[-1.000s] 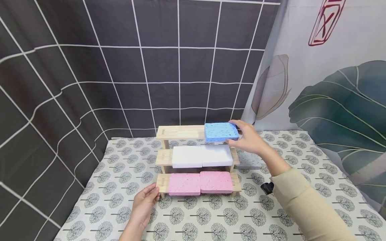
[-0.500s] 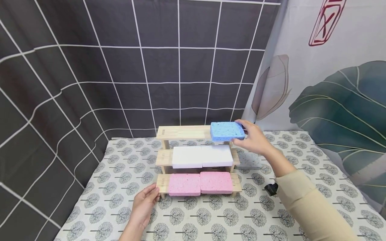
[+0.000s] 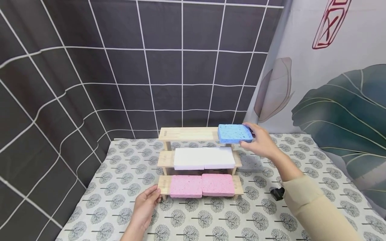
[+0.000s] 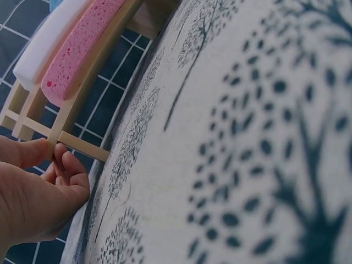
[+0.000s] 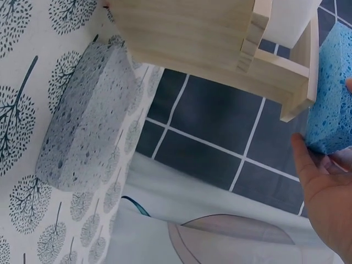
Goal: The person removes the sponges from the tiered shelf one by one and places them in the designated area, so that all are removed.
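Gripping a blue sponge [image 3: 234,133], the right hand [image 3: 261,140] has it at the right end of the top, far shelf [image 3: 188,134] of a wooden rack [image 3: 167,146]. The left hand [image 3: 146,202] pinches the near shelf's left end. White blocks [image 3: 189,157] and pink sponges [image 3: 186,185] fill the lower shelves; a grey sponge [image 5: 82,121] lies on the worktop [image 3: 104,201], right.

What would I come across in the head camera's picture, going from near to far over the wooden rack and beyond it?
Two pink sponges → two white blocks → the blue sponge → the dark gridded backdrop.
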### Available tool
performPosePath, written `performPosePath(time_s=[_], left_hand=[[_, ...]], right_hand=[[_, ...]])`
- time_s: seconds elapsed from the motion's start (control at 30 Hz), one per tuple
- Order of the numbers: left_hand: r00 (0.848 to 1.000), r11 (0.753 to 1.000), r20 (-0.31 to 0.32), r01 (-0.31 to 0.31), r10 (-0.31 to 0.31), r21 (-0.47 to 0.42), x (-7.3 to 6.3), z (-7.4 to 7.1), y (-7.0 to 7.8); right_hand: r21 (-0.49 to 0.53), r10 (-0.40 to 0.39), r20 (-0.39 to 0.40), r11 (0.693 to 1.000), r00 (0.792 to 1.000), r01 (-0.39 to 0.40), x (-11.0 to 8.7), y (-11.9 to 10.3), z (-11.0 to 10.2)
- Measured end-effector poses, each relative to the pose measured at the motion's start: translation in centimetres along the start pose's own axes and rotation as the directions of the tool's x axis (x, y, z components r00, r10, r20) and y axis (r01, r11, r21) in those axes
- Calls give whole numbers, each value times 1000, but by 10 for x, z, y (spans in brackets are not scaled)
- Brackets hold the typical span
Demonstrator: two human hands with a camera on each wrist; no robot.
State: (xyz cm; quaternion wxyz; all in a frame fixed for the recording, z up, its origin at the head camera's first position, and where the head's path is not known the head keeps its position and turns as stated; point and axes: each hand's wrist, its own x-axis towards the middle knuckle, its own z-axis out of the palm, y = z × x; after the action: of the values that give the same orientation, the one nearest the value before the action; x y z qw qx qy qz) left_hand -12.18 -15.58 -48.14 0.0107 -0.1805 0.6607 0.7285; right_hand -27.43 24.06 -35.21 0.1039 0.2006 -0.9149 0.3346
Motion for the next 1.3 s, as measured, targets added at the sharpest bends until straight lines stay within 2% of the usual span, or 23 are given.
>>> performPosePath(time_s=[0.87,1.3], left_hand=[[1000,1000,9,13,-13,5,-1,0,-1],[1000,1000,2,4,-4,10,0,-1,0]], right_hand=[[-25,16,-45,1000,999,-17,-19,20,-16],[-35,4,-70,999,998,-7,-20,27,-23]])
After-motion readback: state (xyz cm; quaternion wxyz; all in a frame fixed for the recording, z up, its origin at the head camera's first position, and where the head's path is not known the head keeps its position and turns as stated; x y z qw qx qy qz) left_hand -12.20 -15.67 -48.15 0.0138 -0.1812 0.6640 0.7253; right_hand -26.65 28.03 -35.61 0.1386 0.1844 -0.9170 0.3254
